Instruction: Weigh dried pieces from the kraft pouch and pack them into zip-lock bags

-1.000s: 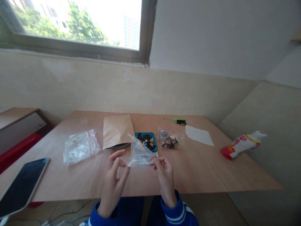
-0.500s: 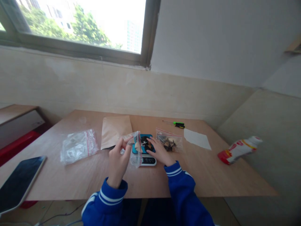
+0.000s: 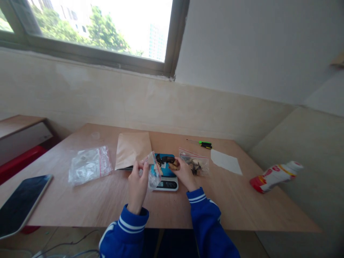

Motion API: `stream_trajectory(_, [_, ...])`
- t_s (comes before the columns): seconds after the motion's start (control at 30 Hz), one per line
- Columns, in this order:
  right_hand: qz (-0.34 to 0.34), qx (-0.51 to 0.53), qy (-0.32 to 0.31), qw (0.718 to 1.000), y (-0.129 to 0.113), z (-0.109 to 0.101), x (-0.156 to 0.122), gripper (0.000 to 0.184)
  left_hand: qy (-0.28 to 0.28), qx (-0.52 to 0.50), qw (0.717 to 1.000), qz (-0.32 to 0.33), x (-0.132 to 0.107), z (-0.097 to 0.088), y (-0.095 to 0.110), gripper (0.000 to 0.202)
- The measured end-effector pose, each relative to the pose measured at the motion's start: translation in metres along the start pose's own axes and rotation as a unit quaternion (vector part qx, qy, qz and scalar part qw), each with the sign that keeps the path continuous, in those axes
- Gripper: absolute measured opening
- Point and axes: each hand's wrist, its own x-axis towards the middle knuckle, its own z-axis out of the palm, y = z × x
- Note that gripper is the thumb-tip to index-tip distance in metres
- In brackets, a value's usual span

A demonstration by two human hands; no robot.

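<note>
My left hand (image 3: 138,188) pinches the edge of a clear zip bag (image 3: 154,180), which hangs over the left side of a small digital scale (image 3: 169,173) with a blue platform. My right hand (image 3: 186,175) has its fingers closed on tan and dark dried pieces (image 3: 174,165) above the platform's right side. More dark pieces (image 3: 164,158) lie across the upper part of the platform, and a few pale ones sit near the bag's mouth. What the pieces are exactly, I cannot make out.
Right of the scale lies a zip bag of dried pieces (image 3: 197,165). Around it are a screwdriver (image 3: 205,144), white paper (image 3: 226,161) and a tilted-looking bottle (image 3: 275,176). On the left are a brown paper envelope (image 3: 133,148), clear plastic bags (image 3: 88,165) and a tablet (image 3: 24,202).
My right hand has gone from spread fingers over the dried pieces to gripping some of them. The pieces on the platform have shifted, baring more blue. The clear bag has tilted slightly.
</note>
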Motion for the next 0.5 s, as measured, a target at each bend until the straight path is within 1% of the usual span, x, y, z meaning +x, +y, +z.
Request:
stream_trajectory(0.13, [0.058, 0.093, 0.027, 0.994, -0.004, 0.006, 0.005, 0.042, -0.009, 0.004, 1.0, -0.006, 0.0, 0.006, -0.001, 0.032])
stream_trajectory(0.2, [0.085, 0.157, 0.035, 0.983, -0.013, 0.007, 0.008, 0.045, -0.016, -0.004, 1.0, -0.004, 0.002, 0.011, 0.0, 0.031])
stream_trajectory(0.27, [0.104, 0.223, 0.031, 0.969, -0.028, 0.004, 0.01, 0.048, -0.022, -0.016, 1.0, 0.003, 0.003, 0.015, 0.001, 0.03])
stream_trajectory(0.33, [0.117, 0.284, 0.005, 0.952, -0.048, -0.004, 0.011, 0.048, -0.025, -0.021, 0.999, 0.009, 0.004, 0.018, 0.002, 0.03])
stream_trajectory(0.4, [0.12, 0.338, -0.04, 0.933, -0.07, -0.013, 0.011, 0.047, -0.026, -0.021, 0.999, 0.012, 0.003, 0.018, 0.003, 0.028])
stream_trajectory(0.5, [0.11, 0.364, -0.123, 0.917, -0.096, -0.022, 0.01, 0.046, -0.03, -0.029, 0.999, 0.011, 0.0, 0.019, 0.007, 0.026])
